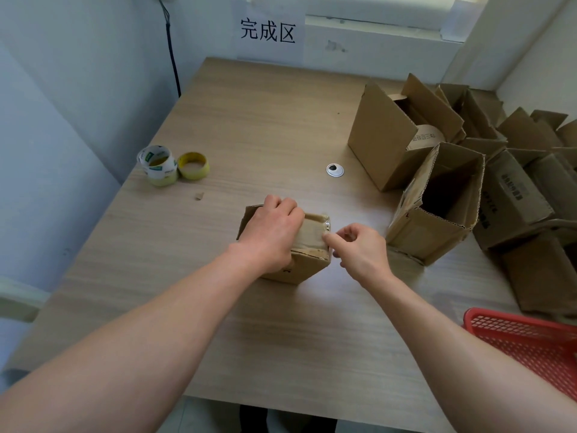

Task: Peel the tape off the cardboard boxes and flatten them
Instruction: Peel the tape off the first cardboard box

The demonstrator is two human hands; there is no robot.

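A small closed cardboard box (307, 265) stands on the wooden table (249, 120) in the middle, with clear tape (313, 232) running across its top and down its right edge. My left hand (271, 232) lies over the left part of the box top and holds the box down. My right hand (359, 248) is at the box's upper right edge, thumb and forefinger pinched at the end of the tape. The left half of the box top is hidden under my left hand.
Two open boxes (396, 135) (437, 207) stand to the right, before a heap of more boxes (524, 182). Two tape rolls (159, 165) (193, 165) sit at the left. A red basket (530, 342) is at the lower right. A cable grommet (335, 170) lies mid-table.
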